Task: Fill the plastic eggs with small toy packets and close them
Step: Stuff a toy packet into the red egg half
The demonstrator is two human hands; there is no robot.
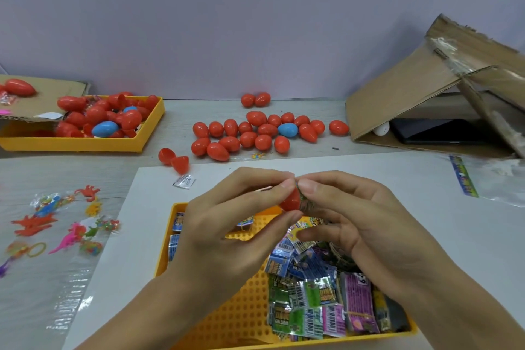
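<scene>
At frame centre our left hand (227,221) pinches a red egg half (290,202); our right hand's (355,221) grip presses a folded toy packet (308,204) into it.

I'm holding a red plastic egg half (290,201) above the yellow tray (244,318), where glossy small toy packets (318,301) are lying heaped at its right.

I see glossy, smooth plastic eggs (257,133) — shiny foil packets (326,301) too. The box (403,99) is rough, matt cardboard; my tray (227,321) is perforated plastic.
</scene>
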